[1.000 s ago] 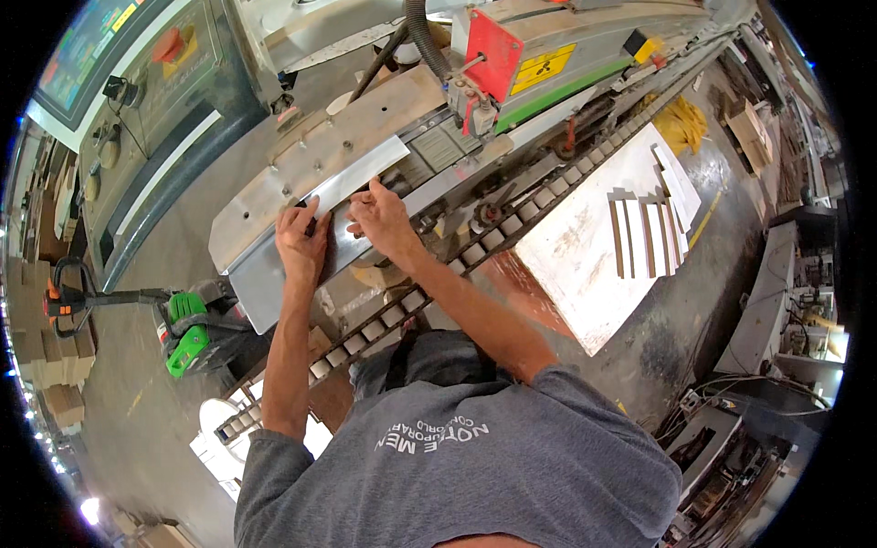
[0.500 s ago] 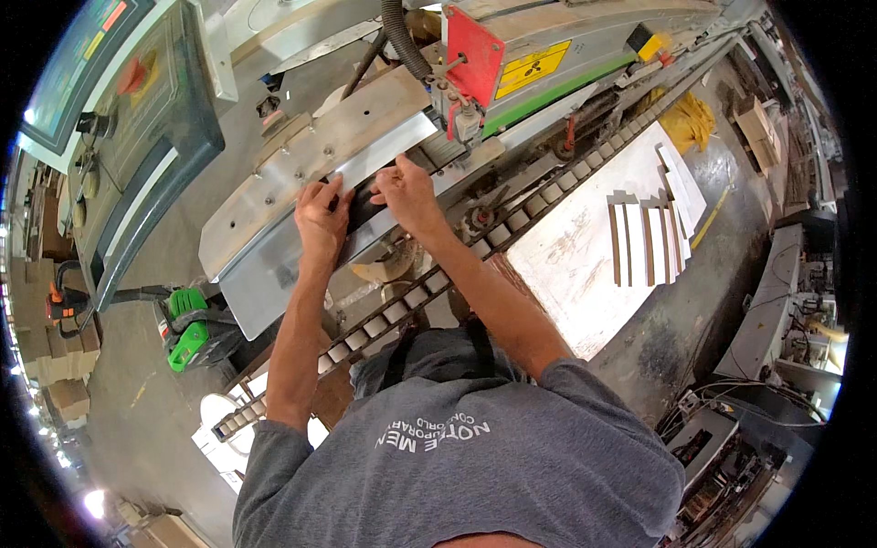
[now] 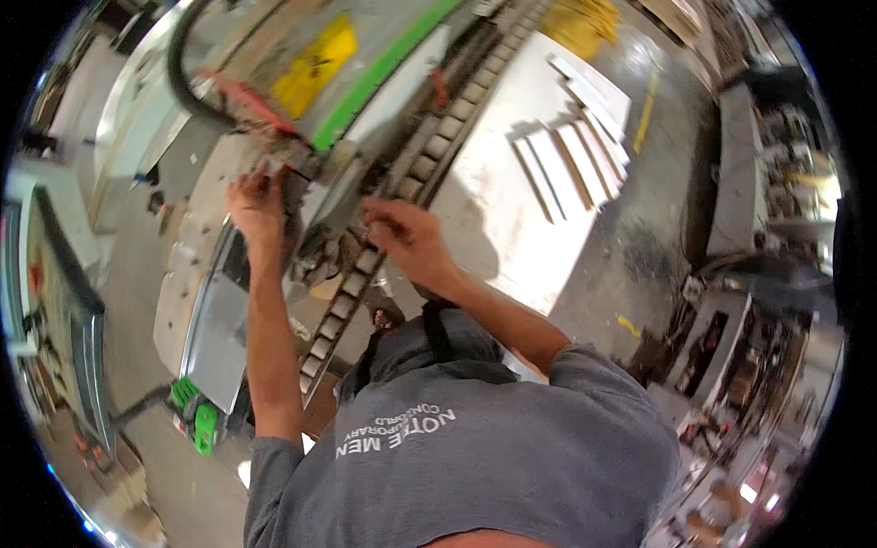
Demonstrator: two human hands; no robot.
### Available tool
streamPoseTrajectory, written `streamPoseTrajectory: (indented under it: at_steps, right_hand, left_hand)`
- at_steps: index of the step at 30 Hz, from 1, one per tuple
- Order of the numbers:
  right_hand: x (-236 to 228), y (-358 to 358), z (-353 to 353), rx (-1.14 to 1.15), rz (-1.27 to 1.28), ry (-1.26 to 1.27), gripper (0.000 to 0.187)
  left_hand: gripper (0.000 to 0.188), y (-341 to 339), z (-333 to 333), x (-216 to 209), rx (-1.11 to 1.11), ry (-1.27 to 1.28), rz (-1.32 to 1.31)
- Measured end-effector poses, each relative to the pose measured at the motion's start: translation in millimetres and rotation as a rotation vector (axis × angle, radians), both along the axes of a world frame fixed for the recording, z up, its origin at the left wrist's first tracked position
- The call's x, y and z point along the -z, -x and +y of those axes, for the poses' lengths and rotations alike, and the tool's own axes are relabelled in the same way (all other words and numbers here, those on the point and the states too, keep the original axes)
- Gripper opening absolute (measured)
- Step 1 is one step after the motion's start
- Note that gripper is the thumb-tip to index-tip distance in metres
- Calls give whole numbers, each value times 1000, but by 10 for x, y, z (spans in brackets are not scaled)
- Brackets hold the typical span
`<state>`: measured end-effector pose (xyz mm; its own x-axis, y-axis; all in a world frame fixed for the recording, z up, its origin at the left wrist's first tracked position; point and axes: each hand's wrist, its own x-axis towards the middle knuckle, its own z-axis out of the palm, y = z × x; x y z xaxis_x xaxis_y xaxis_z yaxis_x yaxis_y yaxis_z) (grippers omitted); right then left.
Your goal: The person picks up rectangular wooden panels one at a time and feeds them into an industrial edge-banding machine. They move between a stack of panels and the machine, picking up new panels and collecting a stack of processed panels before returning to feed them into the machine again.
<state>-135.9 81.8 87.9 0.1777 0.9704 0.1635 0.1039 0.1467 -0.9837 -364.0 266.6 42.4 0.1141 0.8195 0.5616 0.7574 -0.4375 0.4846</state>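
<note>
My left hand [image 3: 258,203] is raised at the machine's head, beside the blurred red plate [image 3: 251,102]. Its fingers are curled in, and what they hold, if anything, I cannot make out. My right hand [image 3: 406,239] hovers over the roller track [image 3: 426,168], fingers loosely bent and apart, with nothing visible in them. Left of my left forearm lie the machine's pale bolted plate [image 3: 178,290] and a smooth grey metal table [image 3: 216,321]. Motion smears the parts between my hands.
Right of the track lies a white panel [image 3: 480,187] bearing several white strips [image 3: 566,164] with dark edges. A green-and-black tool [image 3: 196,416] is at lower left, a control panel [image 3: 68,283] at far left. A yellow sheet [image 3: 585,23] lies behind; cluttered shelving [image 3: 731,393] stands at right.
My view has swung right, so the machine appears further left. My hands were close together at the metal plate; now they are apart, the right one back over the roller track.
</note>
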Motion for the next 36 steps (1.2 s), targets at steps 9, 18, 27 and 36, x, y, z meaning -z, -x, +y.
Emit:
streamPoseTrajectory:
  at_steps: [9, 18, 27, 36]
  right_hand:
    - [832, -2458, -481, 614, -1081, 677, 64]
    - [930, -2429, -422, 584, -1259, 661, 72]
    - [-67, -698, -487, 98, 415, 161, 54]
    - [-12, 1246, 136, -415, 585, 258, 40]
  left_hand:
    - [23, -111, -515, -319, 22, 142, -18]
    - [19, 194, -935, -385, -39, 72, -41]
    - [64, -249, -1817, -1071, 413, 573, -106]
    - [44, 979, -1975, -841, 71, 552, -322]
